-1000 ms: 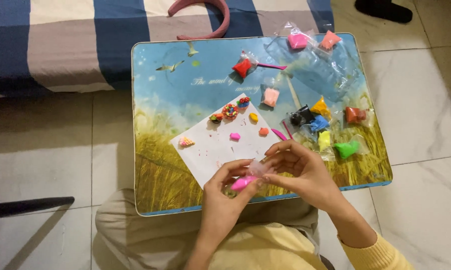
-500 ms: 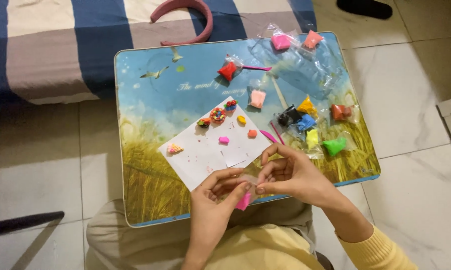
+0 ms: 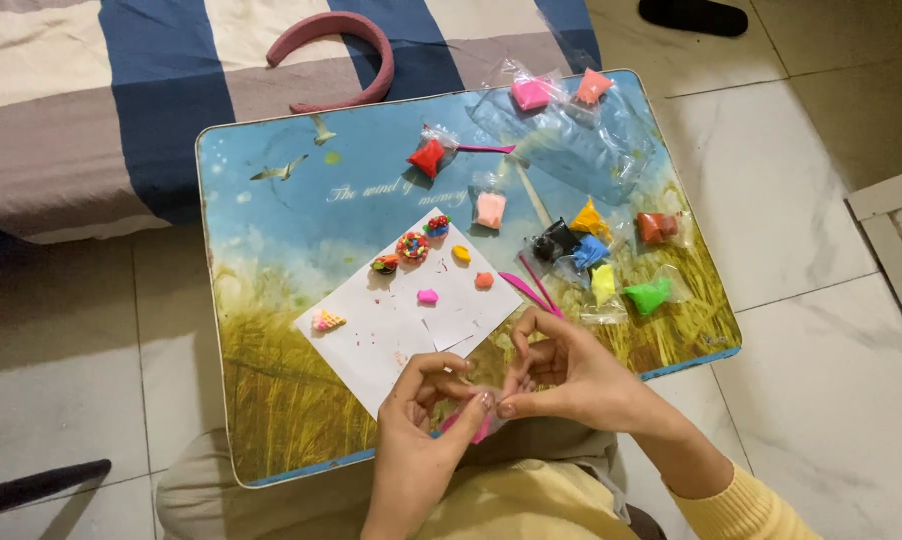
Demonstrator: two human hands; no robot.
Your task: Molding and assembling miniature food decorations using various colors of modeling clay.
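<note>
left hand fingers pinched | right hand fingertips meeting it

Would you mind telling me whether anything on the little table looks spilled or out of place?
Nothing looks spilled. The white paper lies askew on the table, and the clay bags are scattered loosely on the right. Both hands pinch a pink clay piece.
</note>
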